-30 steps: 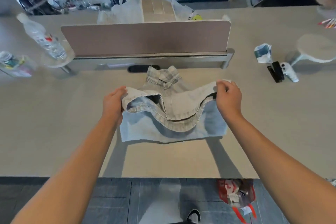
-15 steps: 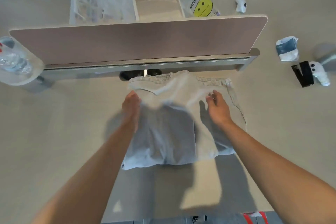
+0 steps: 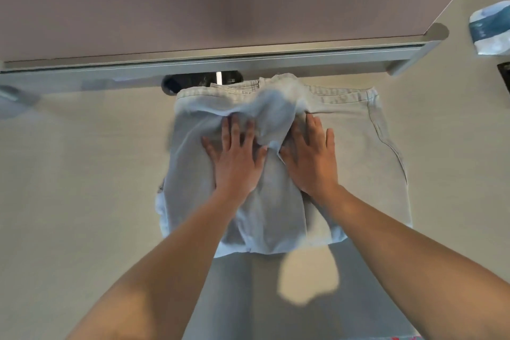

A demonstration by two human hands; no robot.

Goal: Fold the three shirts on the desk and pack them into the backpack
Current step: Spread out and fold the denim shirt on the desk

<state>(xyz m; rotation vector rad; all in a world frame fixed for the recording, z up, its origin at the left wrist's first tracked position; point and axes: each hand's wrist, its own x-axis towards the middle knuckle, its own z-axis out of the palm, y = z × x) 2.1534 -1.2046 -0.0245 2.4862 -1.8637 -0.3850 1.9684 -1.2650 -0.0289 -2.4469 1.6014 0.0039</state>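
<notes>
Folded shirt [image 3: 276, 201] flat on desk [image 3: 82, 188], just below partition [image 3: 220, 3]. Left hand [image 3: 237, 163] and right hand [image 3: 311, 160] both spread flat, palms down, pressing its middle w/ straight fingers; nothing gripped. Possibly 2 layers, blurry.

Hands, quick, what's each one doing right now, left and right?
Left hand: open, fingers spread, pressing flat on the folded shirt.
Right hand: open, fingers spread, pressing flat on the same shirt.
</notes>
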